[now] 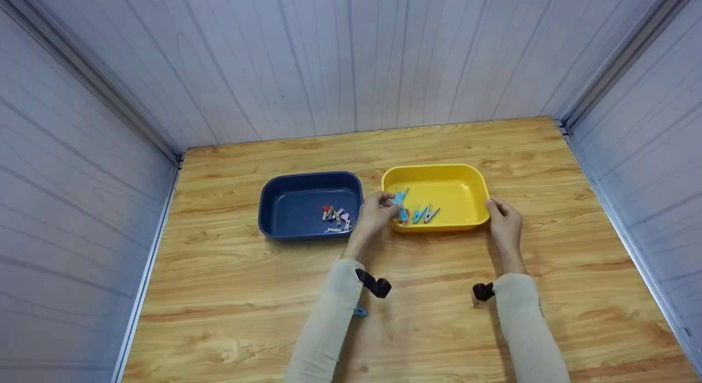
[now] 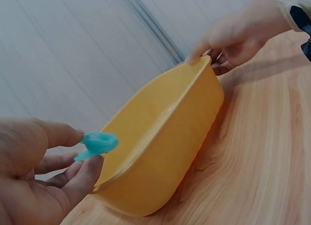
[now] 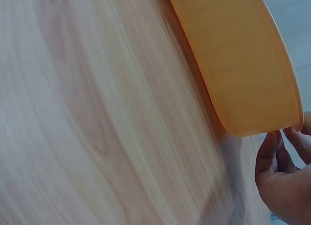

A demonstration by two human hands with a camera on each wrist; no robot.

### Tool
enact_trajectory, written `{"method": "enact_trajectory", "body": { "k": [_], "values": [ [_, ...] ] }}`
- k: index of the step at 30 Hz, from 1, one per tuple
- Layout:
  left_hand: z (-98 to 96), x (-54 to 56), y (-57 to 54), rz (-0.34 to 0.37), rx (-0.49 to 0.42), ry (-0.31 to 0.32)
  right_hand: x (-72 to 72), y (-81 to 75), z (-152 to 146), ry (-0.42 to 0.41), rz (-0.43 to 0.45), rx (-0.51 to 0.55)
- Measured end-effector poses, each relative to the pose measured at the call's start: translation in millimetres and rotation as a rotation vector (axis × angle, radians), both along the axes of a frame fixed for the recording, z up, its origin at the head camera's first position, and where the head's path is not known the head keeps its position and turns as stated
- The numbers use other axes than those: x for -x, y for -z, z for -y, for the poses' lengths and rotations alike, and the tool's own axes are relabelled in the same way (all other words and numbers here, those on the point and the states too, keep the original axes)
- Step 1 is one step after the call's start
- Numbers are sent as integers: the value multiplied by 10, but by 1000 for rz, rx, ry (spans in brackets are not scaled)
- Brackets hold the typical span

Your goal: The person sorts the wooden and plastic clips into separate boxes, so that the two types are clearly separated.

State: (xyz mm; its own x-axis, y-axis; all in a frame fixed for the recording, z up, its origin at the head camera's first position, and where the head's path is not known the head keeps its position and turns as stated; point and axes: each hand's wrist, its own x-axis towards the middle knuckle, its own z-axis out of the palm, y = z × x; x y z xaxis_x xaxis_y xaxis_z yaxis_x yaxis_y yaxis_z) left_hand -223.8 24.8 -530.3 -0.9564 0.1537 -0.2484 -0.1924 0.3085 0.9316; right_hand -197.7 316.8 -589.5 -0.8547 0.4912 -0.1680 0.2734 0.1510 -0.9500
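Note:
My left hand (image 1: 377,212) pinches a light blue clothespin (image 2: 99,144) between thumb and fingers, over the left end of a yellow plastic basin (image 1: 449,199). Several other clothespins (image 1: 419,214), blue, reddish and pale, lie in that basin near its front left side; the left hand partly covers this corner. At the basin's right end, my right hand (image 1: 505,223) holds the rim, thumb on top and fingers against the outer wall, as the left wrist view shows. The right wrist view has the same right hand (image 3: 286,174) at the basin's end wall.
A dark blue basin (image 1: 290,207) stands left of the yellow one, with several small wooden clips (image 1: 337,217), some with red or pink decorations, in its right part. Another blue clothespin (image 1: 360,312) lies on the wooden table beside my left forearm. Pale panels (image 1: 329,59) enclose the back and sides.

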Motion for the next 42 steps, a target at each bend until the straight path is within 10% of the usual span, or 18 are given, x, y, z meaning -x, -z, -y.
{"method": "enact_trajectory", "body": {
  "k": [11, 42],
  "values": [
    [-41, 26, -28, 60, -30, -49, 6, 9, -2, 1, 2, -20],
    [215, -121, -25, -81, 46, 18, 0, 2, -10, -6, 25, -29]
  ]
}}
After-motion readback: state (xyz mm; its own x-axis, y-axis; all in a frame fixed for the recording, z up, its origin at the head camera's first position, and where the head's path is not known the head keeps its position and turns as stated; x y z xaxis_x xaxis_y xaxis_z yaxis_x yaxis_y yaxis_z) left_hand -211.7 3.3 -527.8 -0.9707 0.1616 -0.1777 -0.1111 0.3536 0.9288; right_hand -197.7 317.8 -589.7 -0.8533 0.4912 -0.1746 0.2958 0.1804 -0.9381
